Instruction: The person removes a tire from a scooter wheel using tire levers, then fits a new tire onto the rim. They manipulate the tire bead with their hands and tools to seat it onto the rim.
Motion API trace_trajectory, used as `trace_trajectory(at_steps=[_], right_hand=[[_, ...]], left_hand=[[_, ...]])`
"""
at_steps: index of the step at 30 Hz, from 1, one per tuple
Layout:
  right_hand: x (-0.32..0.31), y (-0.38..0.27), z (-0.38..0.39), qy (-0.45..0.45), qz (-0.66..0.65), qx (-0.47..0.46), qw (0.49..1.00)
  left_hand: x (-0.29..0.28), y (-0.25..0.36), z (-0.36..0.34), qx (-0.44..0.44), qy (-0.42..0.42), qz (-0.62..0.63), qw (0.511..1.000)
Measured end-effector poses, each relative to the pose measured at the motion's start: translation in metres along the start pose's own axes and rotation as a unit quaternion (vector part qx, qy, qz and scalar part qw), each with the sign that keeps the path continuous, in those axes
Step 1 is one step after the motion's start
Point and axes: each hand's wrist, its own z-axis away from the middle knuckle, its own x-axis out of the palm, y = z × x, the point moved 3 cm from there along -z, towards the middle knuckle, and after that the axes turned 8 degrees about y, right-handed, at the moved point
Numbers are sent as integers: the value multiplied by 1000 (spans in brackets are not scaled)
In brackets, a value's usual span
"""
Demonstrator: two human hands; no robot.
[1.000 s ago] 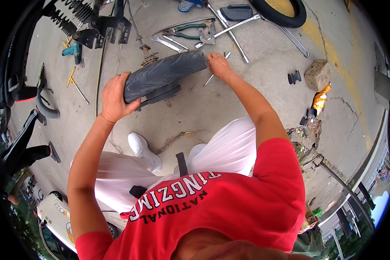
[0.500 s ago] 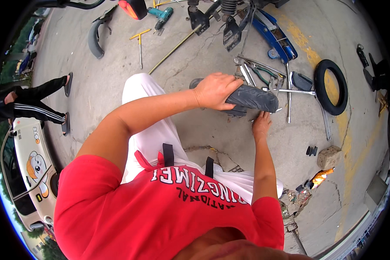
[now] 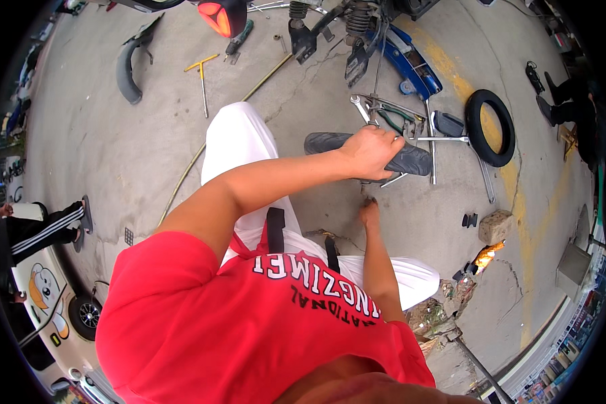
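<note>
A small wheel with a black treaded tyre [image 3: 411,161] stands edge-on in front of me, beyond my knees. Over the top of that tyre my left hand [image 3: 372,152] is closed, thumb on the near side and fingers on the far side. My right hand [image 3: 369,213] is low on the near side of the wheel, by its hub area; its fingers are blurred and partly hidden, so what it touches cannot be made out. Just beyond the wheel lie a combination wrench [image 3: 359,108] and green-handled pliers [image 3: 392,121].
A loose black tyre [image 3: 473,128] lies to the right beside long wrenches [image 3: 486,180]. Ahead are a blue jack [image 3: 417,67] and a raised vehicle's shock absorber [image 3: 357,23]. A yellow T-handle wrench [image 3: 203,74] lies left. At right, flames [image 3: 488,256] burn near a stone block [image 3: 495,227].
My left hand has moved right along the tyre. My right hand has dropped from the tyre's right end to lower and further left. The whole view has turned slightly.
</note>
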Motion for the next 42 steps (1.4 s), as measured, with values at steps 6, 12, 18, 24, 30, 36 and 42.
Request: trace_trajectory(at_steps=[6, 12, 18, 24, 30, 36, 42], right_hand=[[-167, -1, -31, 295, -474, 192, 807], [-223, 50, -97, 296, -242, 72, 921], [-201, 31, -145, 215, -172, 46, 960], [-174, -11, -136, 111, -166, -43, 979], [-134, -9, -116, 148, 190, -176, 954], [-196, 26, -105, 166, 149, -213, 951], [-336, 71, -55, 286, 71, -216, 931]], left_hand=[[-8, -10, 13, -34, -2, -12, 999], [-5, 2, -4, -11, 13, -23, 1000], [-2, -4, 1, -19, -1, -54, 998], [-14, -6, 13, -30, -9, -81, 996], [-15, -6, 4, -18, -15, -74, 997], [-13, -19, 3, -180, 20, 101, 978], [-11, -36, 11, -253, 144, 163, 942]])
